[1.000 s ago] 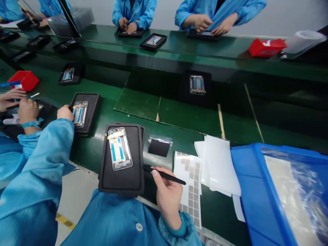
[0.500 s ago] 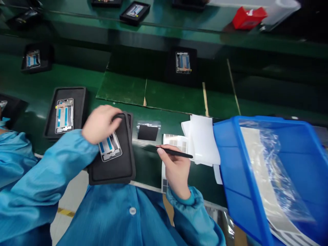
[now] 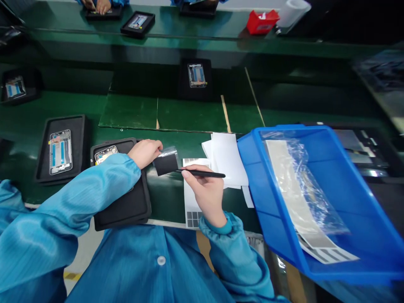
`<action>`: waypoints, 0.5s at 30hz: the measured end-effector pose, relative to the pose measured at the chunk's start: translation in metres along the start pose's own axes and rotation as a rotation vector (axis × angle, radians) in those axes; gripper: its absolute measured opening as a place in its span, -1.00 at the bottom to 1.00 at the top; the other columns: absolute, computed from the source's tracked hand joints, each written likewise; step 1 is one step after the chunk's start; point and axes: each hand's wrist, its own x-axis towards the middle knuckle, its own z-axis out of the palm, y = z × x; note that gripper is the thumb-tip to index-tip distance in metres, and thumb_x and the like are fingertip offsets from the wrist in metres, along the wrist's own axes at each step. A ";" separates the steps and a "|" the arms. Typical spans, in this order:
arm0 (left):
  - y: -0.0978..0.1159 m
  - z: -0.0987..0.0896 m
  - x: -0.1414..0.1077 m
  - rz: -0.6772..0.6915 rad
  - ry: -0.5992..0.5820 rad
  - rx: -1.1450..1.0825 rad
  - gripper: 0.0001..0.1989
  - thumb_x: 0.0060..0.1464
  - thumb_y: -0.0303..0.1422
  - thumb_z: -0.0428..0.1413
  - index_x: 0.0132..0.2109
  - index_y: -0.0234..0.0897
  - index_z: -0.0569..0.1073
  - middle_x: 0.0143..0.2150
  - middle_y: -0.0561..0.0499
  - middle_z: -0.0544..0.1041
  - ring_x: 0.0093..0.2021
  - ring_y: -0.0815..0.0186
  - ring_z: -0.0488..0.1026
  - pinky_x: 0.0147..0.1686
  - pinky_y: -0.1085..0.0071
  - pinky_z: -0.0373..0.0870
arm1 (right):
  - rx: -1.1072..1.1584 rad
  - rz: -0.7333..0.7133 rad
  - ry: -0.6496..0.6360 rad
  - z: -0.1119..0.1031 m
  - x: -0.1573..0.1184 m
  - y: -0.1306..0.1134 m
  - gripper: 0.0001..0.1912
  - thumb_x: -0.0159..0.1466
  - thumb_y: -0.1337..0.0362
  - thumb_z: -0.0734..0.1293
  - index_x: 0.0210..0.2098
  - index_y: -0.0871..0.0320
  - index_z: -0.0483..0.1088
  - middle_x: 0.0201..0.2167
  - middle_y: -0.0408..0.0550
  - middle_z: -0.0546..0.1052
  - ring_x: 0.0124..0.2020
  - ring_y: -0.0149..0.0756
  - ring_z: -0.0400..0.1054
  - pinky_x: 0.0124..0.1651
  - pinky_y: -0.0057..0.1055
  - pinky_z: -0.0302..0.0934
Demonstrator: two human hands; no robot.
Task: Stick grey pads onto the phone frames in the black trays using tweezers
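My left hand (image 3: 145,153) pinches the upper left edge of a small clear bag with a black square (image 3: 166,164) in it. In my right hand (image 3: 207,194) are black tweezers (image 3: 205,173), their tip at the right side of the black square. Under my left forearm lies a black tray (image 3: 126,207), with a phone frame (image 3: 106,154) partly hidden by the sleeve. A sheet with grey squares (image 3: 193,202) lies beneath and left of my right hand, beside a stack of white paper (image 3: 227,162).
A blue bin (image 3: 268,202) with plastic film and strips stands at the right. Another black tray (image 3: 80,145) with a phone frame sits at the left. Further trays and a red box (image 3: 261,23) are across the table, near a person's hands (image 3: 100,6).
My left hand has moved right from above the phone frame to the small bag, which is now tilted. The tweezers' tip has come to the bag. The camera view has shifted right.
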 end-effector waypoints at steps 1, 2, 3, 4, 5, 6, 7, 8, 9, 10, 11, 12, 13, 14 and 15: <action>0.001 0.000 -0.002 -0.004 0.005 0.008 -0.84 0.25 -0.35 0.11 -0.05 -0.24 0.49 -0.11 -0.05 0.60 -0.07 0.20 0.53 -0.05 0.33 0.37 | 0.004 -0.007 -0.003 0.001 0.003 0.001 -0.88 0.16 0.22 0.51 -0.31 0.08 0.58 -0.29 -0.06 0.65 -0.20 -0.20 0.56 -0.04 -0.20 0.47; 0.002 0.000 -0.004 -0.006 0.011 0.017 -0.78 0.24 -0.28 0.13 -0.02 -0.26 0.48 -0.06 -0.10 0.59 -0.03 0.15 0.52 -0.02 0.29 0.36 | 0.006 -0.014 -0.005 0.002 0.006 0.002 -0.88 0.16 0.22 0.51 -0.31 0.08 0.58 -0.28 -0.06 0.65 -0.18 -0.20 0.55 -0.02 -0.20 0.46; 0.004 0.000 -0.006 -0.006 0.018 0.027 -0.69 0.22 -0.20 0.16 0.02 -0.27 0.47 -0.01 -0.14 0.58 0.01 0.10 0.50 0.01 0.25 0.35 | 0.011 -0.020 -0.010 0.002 0.008 0.003 -0.88 0.16 0.21 0.50 -0.31 0.08 0.58 -0.28 -0.05 0.65 -0.17 -0.20 0.55 -0.01 -0.20 0.45; 0.006 0.000 -0.007 -0.004 0.024 0.037 -0.58 0.17 -0.12 0.20 0.06 -0.29 0.45 0.03 -0.18 0.56 0.03 0.05 0.49 0.02 0.21 0.34 | 0.019 -0.025 -0.015 0.003 0.009 0.004 -0.88 0.17 0.21 0.50 -0.31 0.08 0.58 -0.28 -0.05 0.65 -0.17 -0.20 0.55 -0.01 -0.20 0.45; 0.010 0.001 -0.009 -0.002 0.029 0.047 -0.51 0.12 -0.07 0.24 0.07 -0.30 0.44 0.03 -0.20 0.56 0.03 0.01 0.49 0.03 0.18 0.34 | 0.028 -0.028 -0.019 0.003 0.010 0.005 -0.88 0.16 0.21 0.50 -0.31 0.08 0.58 -0.28 -0.05 0.65 -0.18 -0.20 0.55 -0.02 -0.20 0.46; 0.013 0.001 -0.011 0.001 0.033 0.058 -0.49 0.08 -0.06 0.27 0.05 -0.29 0.45 0.01 -0.19 0.57 0.01 0.00 0.50 0.02 0.17 0.34 | 0.038 -0.029 -0.020 0.003 0.010 0.005 -0.87 0.16 0.20 0.51 -0.31 0.08 0.58 -0.29 -0.06 0.65 -0.19 -0.20 0.56 -0.03 -0.19 0.46; 0.016 0.002 -0.013 0.003 0.036 0.066 -0.53 0.06 -0.10 0.30 0.02 -0.27 0.46 -0.03 -0.17 0.58 -0.02 0.02 0.51 0.00 0.18 0.34 | 0.046 -0.030 -0.018 0.002 0.011 0.006 -0.86 0.15 0.19 0.51 -0.31 0.08 0.58 -0.30 -0.06 0.65 -0.20 -0.19 0.56 -0.04 -0.19 0.47; 0.019 0.003 -0.013 0.004 0.043 0.073 -0.60 0.06 -0.16 0.31 -0.03 -0.25 0.48 -0.06 -0.14 0.59 -0.04 0.05 0.52 -0.02 0.21 0.34 | 0.052 -0.031 -0.013 0.001 0.011 0.007 -0.85 0.14 0.19 0.52 -0.31 0.08 0.57 -0.31 -0.06 0.65 -0.21 -0.19 0.56 -0.05 -0.18 0.48; 0.022 0.004 -0.014 0.002 0.053 0.075 -0.68 0.07 -0.23 0.31 -0.07 -0.23 0.49 -0.10 -0.11 0.60 -0.07 0.08 0.53 -0.04 0.24 0.35 | 0.056 -0.032 -0.005 0.000 0.011 0.007 -0.84 0.13 0.19 0.53 -0.31 0.09 0.58 -0.31 -0.05 0.65 -0.21 -0.18 0.56 -0.04 -0.16 0.48; 0.024 0.005 -0.014 -0.003 0.065 0.072 -0.76 0.08 -0.29 0.30 -0.11 -0.22 0.50 -0.13 -0.09 0.61 -0.09 0.12 0.54 -0.06 0.26 0.35 | 0.058 -0.034 0.002 -0.001 0.011 0.008 -0.83 0.13 0.18 0.53 -0.31 0.09 0.58 -0.32 -0.05 0.65 -0.22 -0.17 0.56 -0.04 -0.15 0.48; 0.025 0.005 -0.013 -0.010 0.079 0.063 -0.82 0.10 -0.33 0.28 -0.13 -0.21 0.50 -0.16 -0.06 0.62 -0.11 0.15 0.55 -0.08 0.29 0.36 | 0.059 -0.033 0.006 -0.002 0.012 0.008 -0.83 0.13 0.18 0.53 -0.31 0.09 0.58 -0.32 -0.05 0.65 -0.22 -0.17 0.57 -0.04 -0.14 0.49; 0.025 0.005 -0.013 -0.018 0.093 0.048 -0.86 0.13 -0.35 0.26 -0.15 -0.20 0.51 -0.17 -0.05 0.63 -0.12 0.16 0.56 -0.10 0.30 0.37 | 0.062 -0.032 0.009 -0.003 0.012 0.008 -0.83 0.13 0.18 0.53 -0.31 0.10 0.58 -0.32 -0.05 0.65 -0.22 -0.17 0.57 -0.04 -0.14 0.49; 0.026 0.004 -0.013 -0.026 0.107 0.028 -0.89 0.15 -0.36 0.24 -0.15 -0.19 0.52 -0.17 -0.03 0.64 -0.12 0.17 0.57 -0.10 0.31 0.38 | 0.065 -0.033 0.012 -0.004 0.013 0.008 -0.83 0.13 0.18 0.53 -0.32 0.10 0.58 -0.32 -0.05 0.65 -0.22 -0.17 0.57 -0.04 -0.13 0.49; 0.026 0.002 -0.014 -0.036 0.121 0.002 -0.90 0.17 -0.35 0.22 -0.15 -0.19 0.54 -0.16 -0.02 0.65 -0.12 0.18 0.57 -0.11 0.31 0.39 | 0.068 -0.038 0.019 -0.005 0.013 0.007 -0.83 0.13 0.19 0.53 -0.32 0.10 0.58 -0.32 -0.05 0.65 -0.22 -0.17 0.57 -0.04 -0.13 0.49; 0.026 0.000 -0.015 -0.047 0.133 -0.028 -0.90 0.18 -0.34 0.21 -0.14 -0.18 0.55 -0.15 0.00 0.65 -0.11 0.20 0.57 -0.11 0.32 0.40 | 0.072 -0.048 0.025 -0.005 0.013 0.006 -0.84 0.13 0.20 0.53 -0.31 0.10 0.58 -0.32 -0.05 0.65 -0.22 -0.17 0.57 -0.03 -0.13 0.49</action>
